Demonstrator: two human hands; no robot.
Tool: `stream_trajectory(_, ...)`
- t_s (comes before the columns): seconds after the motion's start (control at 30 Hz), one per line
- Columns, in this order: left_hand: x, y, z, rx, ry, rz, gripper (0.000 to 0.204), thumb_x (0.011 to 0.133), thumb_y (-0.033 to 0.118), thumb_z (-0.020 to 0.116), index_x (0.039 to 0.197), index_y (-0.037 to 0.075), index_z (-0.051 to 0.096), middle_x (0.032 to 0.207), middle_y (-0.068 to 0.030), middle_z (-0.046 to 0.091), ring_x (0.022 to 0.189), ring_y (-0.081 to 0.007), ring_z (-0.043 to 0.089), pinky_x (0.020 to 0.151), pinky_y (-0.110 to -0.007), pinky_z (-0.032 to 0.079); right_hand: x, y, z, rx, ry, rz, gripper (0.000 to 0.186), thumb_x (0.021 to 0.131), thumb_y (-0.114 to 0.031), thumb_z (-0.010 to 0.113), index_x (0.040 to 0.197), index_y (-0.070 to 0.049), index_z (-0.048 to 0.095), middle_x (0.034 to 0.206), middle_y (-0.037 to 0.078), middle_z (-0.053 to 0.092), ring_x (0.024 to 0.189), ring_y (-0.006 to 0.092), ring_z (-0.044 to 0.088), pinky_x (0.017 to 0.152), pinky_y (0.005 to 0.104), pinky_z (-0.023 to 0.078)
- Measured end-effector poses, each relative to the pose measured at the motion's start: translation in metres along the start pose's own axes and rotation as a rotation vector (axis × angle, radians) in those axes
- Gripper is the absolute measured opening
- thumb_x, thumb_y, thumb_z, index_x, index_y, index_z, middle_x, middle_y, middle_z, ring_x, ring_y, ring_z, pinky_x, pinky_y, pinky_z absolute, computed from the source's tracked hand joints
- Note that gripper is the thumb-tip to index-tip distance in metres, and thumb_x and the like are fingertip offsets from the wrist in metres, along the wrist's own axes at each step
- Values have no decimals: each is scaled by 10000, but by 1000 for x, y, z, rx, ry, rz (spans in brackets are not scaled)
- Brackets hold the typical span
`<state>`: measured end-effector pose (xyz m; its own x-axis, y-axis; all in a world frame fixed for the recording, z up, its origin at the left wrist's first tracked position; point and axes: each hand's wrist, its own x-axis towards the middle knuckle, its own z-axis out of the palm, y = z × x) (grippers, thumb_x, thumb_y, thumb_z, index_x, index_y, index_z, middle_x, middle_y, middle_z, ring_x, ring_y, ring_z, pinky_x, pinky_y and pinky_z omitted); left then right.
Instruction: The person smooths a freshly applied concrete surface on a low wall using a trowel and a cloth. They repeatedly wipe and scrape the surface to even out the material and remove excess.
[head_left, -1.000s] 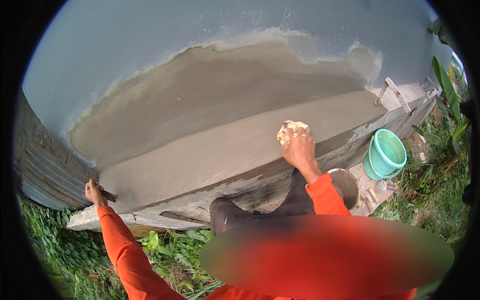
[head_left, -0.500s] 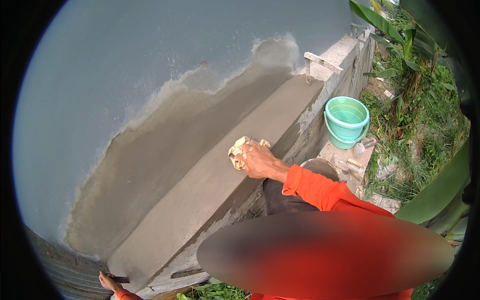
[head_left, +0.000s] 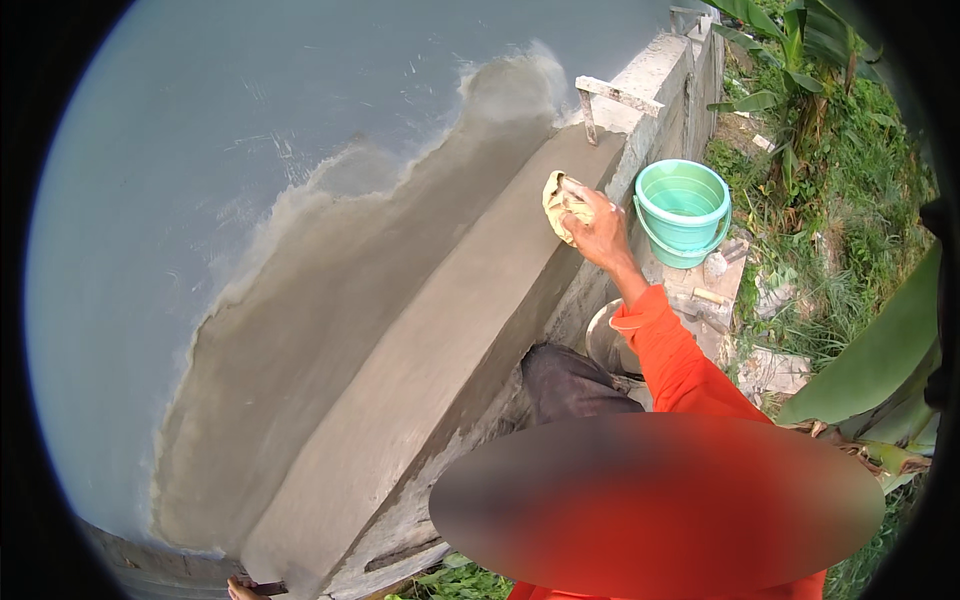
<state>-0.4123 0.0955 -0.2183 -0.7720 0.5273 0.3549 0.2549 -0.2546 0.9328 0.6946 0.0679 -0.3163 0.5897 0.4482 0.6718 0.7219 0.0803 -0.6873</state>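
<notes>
My right hand [head_left: 598,228] is closed on a crumpled pale-yellow wad [head_left: 562,207]. I cannot tell whether it is paper, cloth or sponge. It rests against the smooth, grey-brown plastered ledge [head_left: 430,340], near the far end and the outer edge. My left hand [head_left: 240,588] shows at the lower left, cut off by the picture's edge. Its fingers grip a dark, narrow tool [head_left: 268,589] beside the near end of the ledge. The tool's kind cannot be made out.
A grey-blue wall [head_left: 200,130] with a rough-edged plaster patch [head_left: 330,280] rises at left. A white-stained bracket [head_left: 618,97] straddles the ledge's far end. Right of it stand a turquoise bucket [head_left: 684,215] and a round container [head_left: 606,340]. Plants [head_left: 850,200] grow beyond.
My right hand has slid the yellow wad along the ledge, away from me and to the right. The view has shifted; the left hand now shows less, still gripping the dark tool.
</notes>
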Motion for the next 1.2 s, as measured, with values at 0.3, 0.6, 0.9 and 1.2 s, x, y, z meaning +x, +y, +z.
stream_trajectory(0.3, -39, 24, 11, 14, 65, 25, 190, 937, 161, 715, 862, 7, 631, 734, -97, 595, 604, -215, 523, 534, -377, 446, -96, 39, 13, 922, 274, 1088, 756, 902, 19, 780, 1587, 92, 468, 1261, 229, 747, 1043, 287, 779, 867, 419, 658)
stream_trajectory(0.6, -57, 36, 15, 14, 73, 28, 186, 895, 96, 716, 806, -31, 612, 755, -160, 640, 619, -275, 578, 550, -416, 490, -78, 56, 80, 351, 272, 825, 664, 954, -223, 774, 1565, -69, 567, 1364, 155, 741, 1172, 312, 732, 942, 457, 602)
stream_trajectory(0.9, -67, 45, 14, 37, 50, 29, 169, 902, 85, 728, 936, -55, 639, 870, -191, 658, 707, -318, 610, 617, -456, 548, -361, -195, 126, 982, -342, 1419, 468, 961, -98, 830, 1334, 35, 581, 1203, 166, 720, 1078, 240, 743, 924, 420, 624)
stream_trajectory(1.2, -45, 22, 7, 6, 120, 66, 149, 910, 88, 734, 957, -32, 659, 871, -173, 658, 698, -311, 596, 619, -453, 538, -77, 57, 57, 469, 353, 1064, 538, 927, -134, 761, 1423, 26, 629, 1234, 203, 774, 1150, 271, 759, 942, 393, 621)
